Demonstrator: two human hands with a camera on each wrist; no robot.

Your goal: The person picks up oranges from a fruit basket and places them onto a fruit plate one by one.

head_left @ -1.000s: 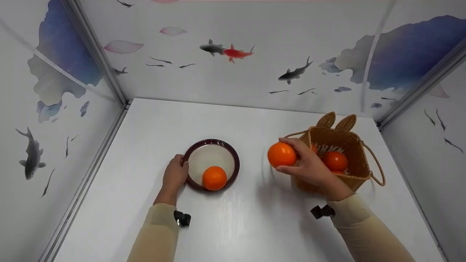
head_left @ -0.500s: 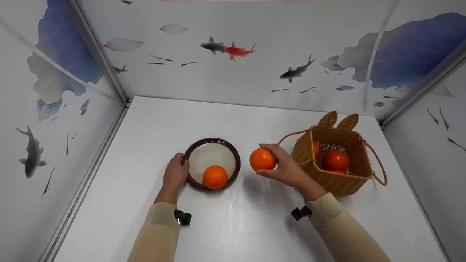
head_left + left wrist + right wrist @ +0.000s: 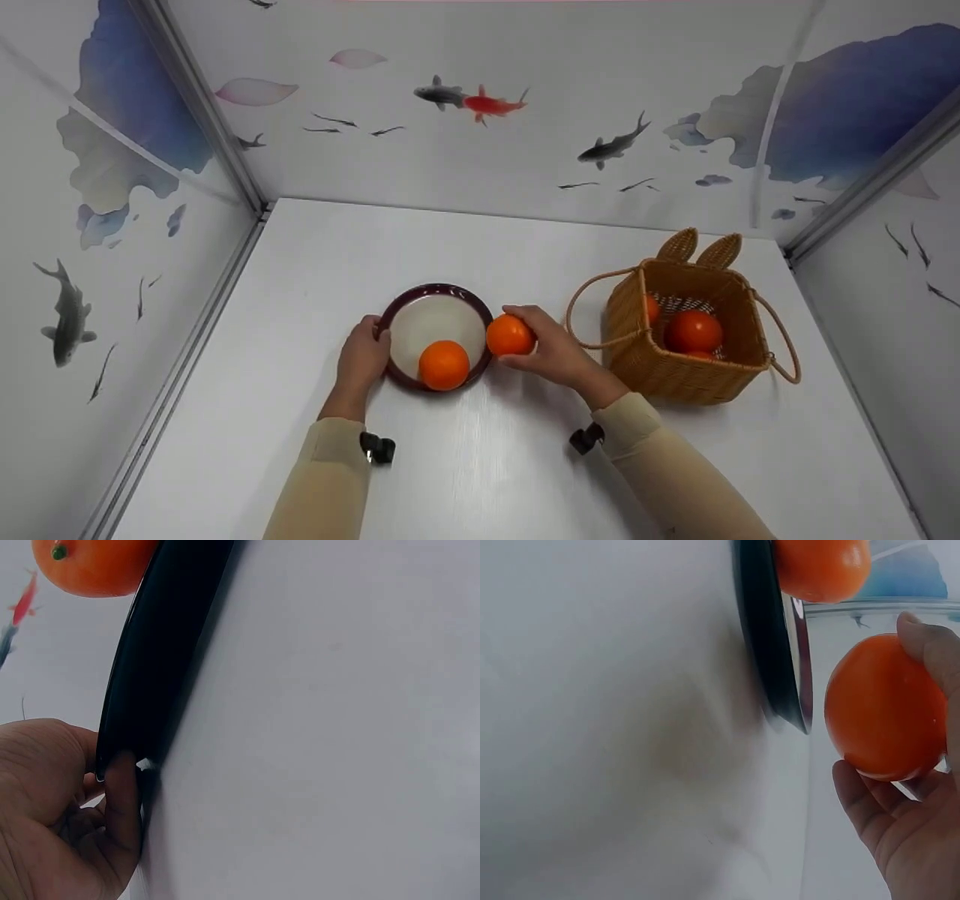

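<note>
1. While the head view shows a basket (image 3: 675, 360) with more oranges, neither wrist view does.
2. Left hand (image 3: 361, 361) grips the bowl (image 3: 395, 311) rim.
3. Right hand (image 3: 555, 351) grasps an orange (image 3: 510, 334) at the bowl's edge.

Wicker basket (image 3: 690, 367) with perhaps three oranges (image 3: 694, 331), fish-painted walls (image 3: 480, 97)

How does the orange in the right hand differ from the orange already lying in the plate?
The orange in the right hand is gripped by the right hand and held at the plate's right rim; the orange in the plate lies free, touched by neither hand. The held one is beside the dark-rimmed plate, the other lies inside it near the front edge. The left hand holds the plate's left rim. Both oranges are round, orange and similar in size.
</note>
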